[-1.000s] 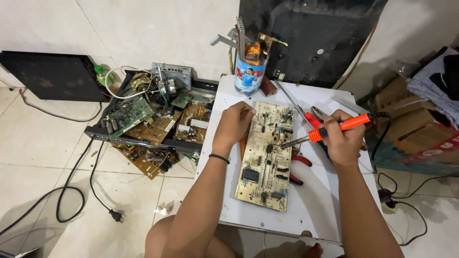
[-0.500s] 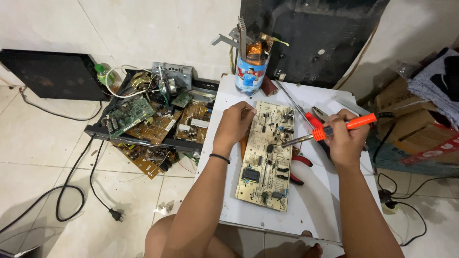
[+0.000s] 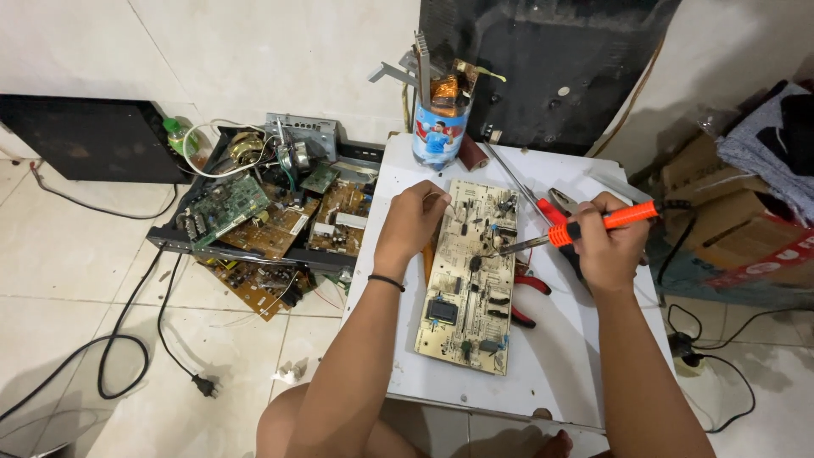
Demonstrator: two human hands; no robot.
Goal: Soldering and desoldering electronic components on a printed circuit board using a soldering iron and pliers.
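Tiled floor and pale wall all round; big black panel leans on the wall at 12 o'clock. White table sits centre frame.

Black tray at 9 o'clock of the table, piled with scrap circuit boards, green and brown, plus loose wiring. Cardboard boxes at 3 o'clock. Black power cable loops on the floor at 8 o'clock, its plug lying free.

Circuit board lies flat at table centre, long axis running 12 to 6. Tan, rectangular, component side up: a black block near the 6 o'clock end, small dark parts and white printing scattered along the length.

Blue can at 12 o'clock of the board, stuffed with metal bits. Red-handled pliers poke out from under the board's 3 o'clock edge.

Left hand is at the board's 10 o'clock corner, fingers curled in and pinched together over the edge; can't tell what, if anything, is between them. Black band on that wrist.

Right hand at 3 o'clock of the board, closed in a fist-like grip round the soldering iron. Orange handle points to 2 o'clock, metal tip down on the board's upper middle.
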